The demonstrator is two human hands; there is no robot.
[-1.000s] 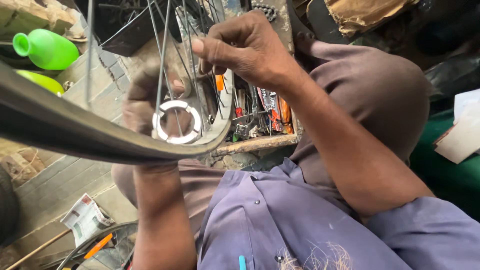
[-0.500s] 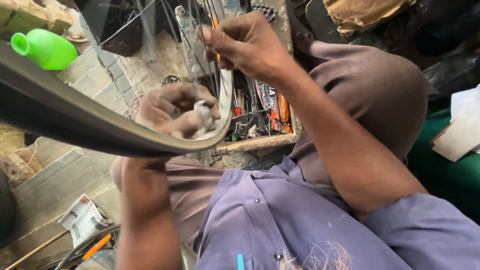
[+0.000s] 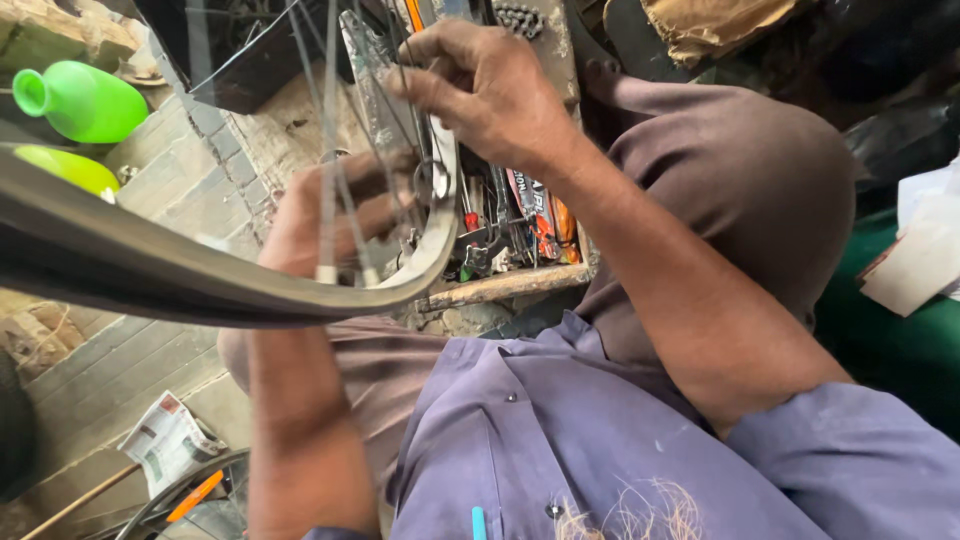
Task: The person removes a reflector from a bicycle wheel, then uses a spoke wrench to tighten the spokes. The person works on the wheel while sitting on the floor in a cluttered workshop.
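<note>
Two hands work inside a spoked bicycle wheel held close over the lap.

The wheel rim (image 3: 200, 275) sweeps across the view from the left and curves up at the right, resting low against the person's knees, which keeps the spokes (image 3: 330, 140) within easy reach of both hands; the right hand (image 3: 490, 95) reaches in from above with fingers curled shut, pinching a spoke or some small thing on it, though what exactly sits between the fingertips is too small to tell; the left hand (image 3: 335, 215) lies behind the spokes just inside the rim, blurred, its fingers bent toward them, and whether it grips anything cannot be told; a tool tray (image 3: 520, 235) sits just beyond the rim, close at hand; two green bottles (image 3: 85, 100) stand at the far left.
</note>
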